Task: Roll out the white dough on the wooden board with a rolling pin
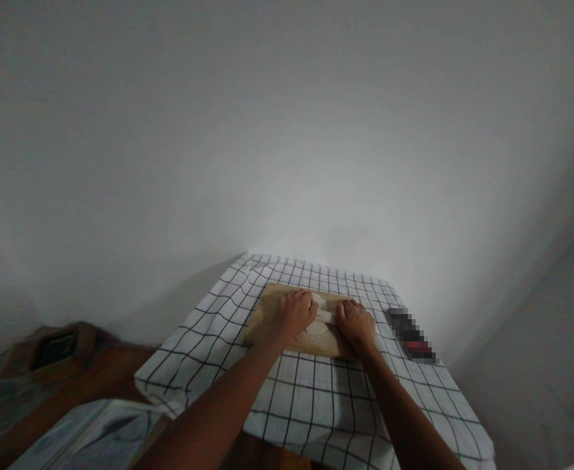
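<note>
A wooden board (pixel 263 312) lies on the table with a flat piece of pale dough (pixel 313 328) on it. Across the dough runs a light wooden rolling pin (pixel 326 317), its middle showing between my hands. My left hand (pixel 297 309) is closed over the pin's left part, and my right hand (pixel 355 322) is closed over its right part. Both ends of the pin are hidden under my fingers and palms. Dough shows on the far and near sides of the pin.
A white cloth with a black grid (pixel 297 385) covers the table, which stands against a pale wall (pixel 287 130). At the right edge lies a dark, blurred-out object (pixel 409 333). A brown box-like thing (pixel 57 349) sits lower left, beyond the table.
</note>
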The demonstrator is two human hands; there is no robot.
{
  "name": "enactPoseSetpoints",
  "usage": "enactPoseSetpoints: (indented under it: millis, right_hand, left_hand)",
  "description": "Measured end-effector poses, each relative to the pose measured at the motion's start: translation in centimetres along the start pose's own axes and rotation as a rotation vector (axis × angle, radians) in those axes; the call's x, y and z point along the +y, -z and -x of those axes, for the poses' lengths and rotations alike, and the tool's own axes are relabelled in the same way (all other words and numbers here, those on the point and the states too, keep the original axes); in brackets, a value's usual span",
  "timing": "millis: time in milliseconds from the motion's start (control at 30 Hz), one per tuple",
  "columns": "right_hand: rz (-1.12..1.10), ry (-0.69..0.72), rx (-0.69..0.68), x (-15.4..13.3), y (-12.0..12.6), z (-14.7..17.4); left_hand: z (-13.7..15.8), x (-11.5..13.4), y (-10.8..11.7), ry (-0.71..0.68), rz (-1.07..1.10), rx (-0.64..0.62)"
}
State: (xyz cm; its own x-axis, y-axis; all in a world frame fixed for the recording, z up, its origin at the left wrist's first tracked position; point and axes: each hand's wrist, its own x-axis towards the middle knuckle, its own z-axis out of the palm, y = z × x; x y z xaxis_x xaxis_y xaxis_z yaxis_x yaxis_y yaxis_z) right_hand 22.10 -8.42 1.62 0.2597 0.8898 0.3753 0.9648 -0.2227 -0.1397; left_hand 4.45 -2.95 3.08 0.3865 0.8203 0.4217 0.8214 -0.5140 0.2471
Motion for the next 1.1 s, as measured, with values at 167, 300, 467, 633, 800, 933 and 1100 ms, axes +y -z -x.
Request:
enactPoseSetpoints:
  millis: [167, 300, 467, 633, 800, 933, 1100]
  right_hand:
    - [0.013, 0.011, -0.018, -0.05, 0.15, 0.07]
    - [0.008, 0.010, -0.022, -0.09, 0.29, 0.07]
    - [-0.011, -0.001, -0.006, 0.00, 0.00, -0.04]
    - [0.005, 0.004, -0.036, 0.06, -0.12, -0.12]
    - [0.004, 0.007, -0.019, 0.04, -0.15, -0.05]
    - [-0.005, -0.003, 0.016, 0.05, -0.26, -0.06]
    - [-0.004, 0.009, -0.006, 0.06, -0.13, -0.04]
  left_hand:
    - [-0.05, -0.09, -0.24, -0.008, -0.009, 0.018]
    - [-0.09, -0.21, -0.42, -0.022, -0.013, 0.032]
    - [-0.12, -0.13, -0.69, 0.016, -0.018, 0.025]
    - [-0.10, -0.27, -0.81, 0.003, -0.004, 0.032]
    - [-0.16, -0.51, -0.95, -0.017, 0.016, 0.036]
    - [-0.18, -0.55, -1.02, -0.040, 0.015, 0.059]
    - [-0.08, -0.57, -0.80, -0.046, 0.011, 0.060]
